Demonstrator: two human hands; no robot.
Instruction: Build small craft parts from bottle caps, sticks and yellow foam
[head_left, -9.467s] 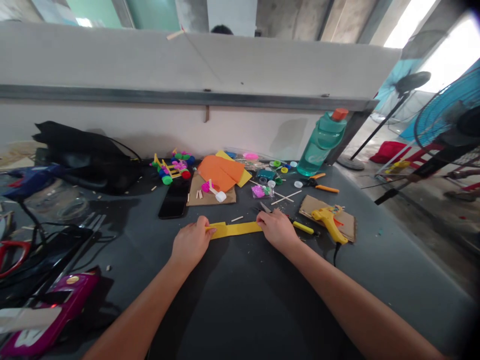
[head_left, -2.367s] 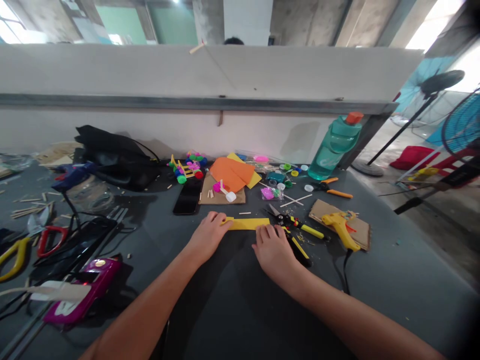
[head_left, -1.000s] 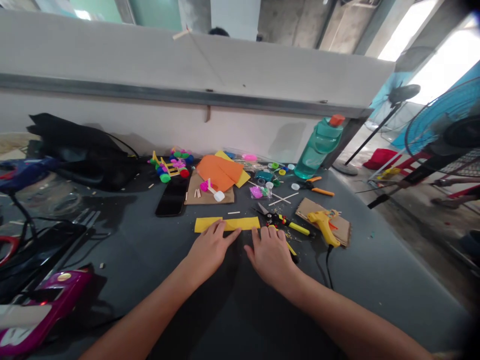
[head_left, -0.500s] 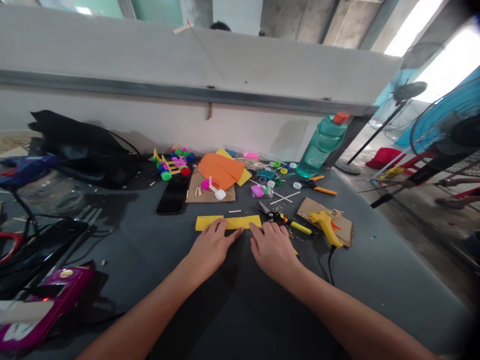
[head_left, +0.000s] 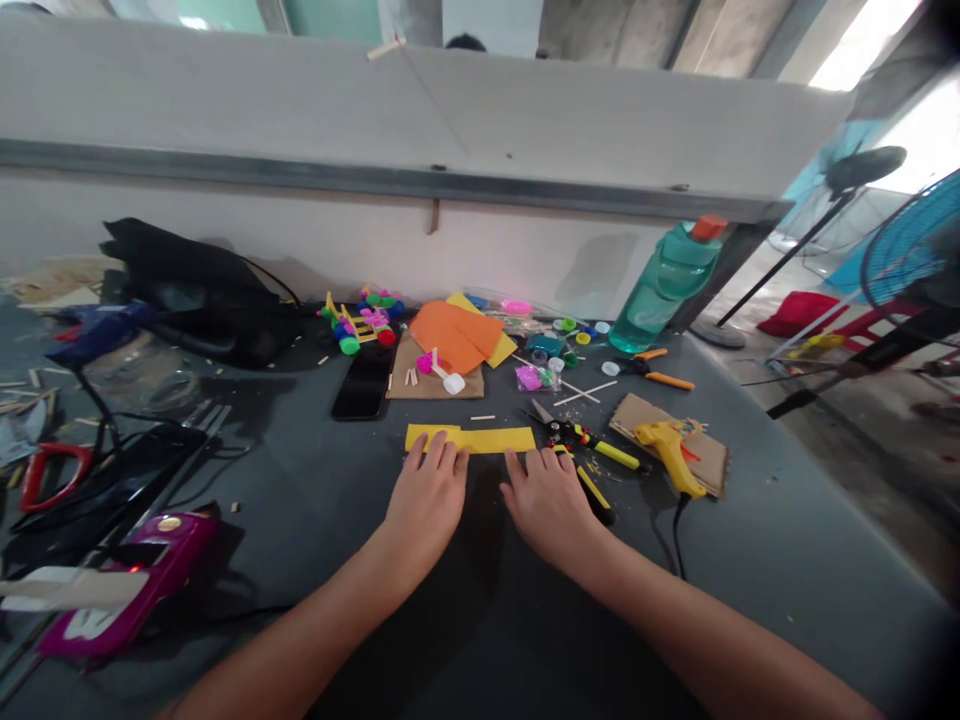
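Observation:
A yellow paper strip (head_left: 496, 440) lies flat across the dark table in front of me, with a crease or overlapping layer towards its left part. My left hand (head_left: 429, 495) rests palm down, its outstretched fingertips on the strip's left half; the thumb is out of sight. At the strip's lower right edge lie the fingertips of my right hand (head_left: 551, 500), also palm down with the fingers stretched and nothing seen in them. Just right of that hand are cutting pliers (head_left: 555, 425) with yellow-black handles, jaws apart.
A yellow glue gun (head_left: 670, 455) lies on cardboard at right. Behind are a phone (head_left: 361, 385), orange paper (head_left: 454, 338), orange-handled pliers (head_left: 664, 378) and a green bottle (head_left: 667, 285). A purple device (head_left: 142, 580) and a red-handled tool (head_left: 56, 475) sit at left.
My left thumb, stretched along the strip before, has drawn in, and the left fingers now lie straighter on the strip. My right hand stays by its right end. The view has shifted slightly left.

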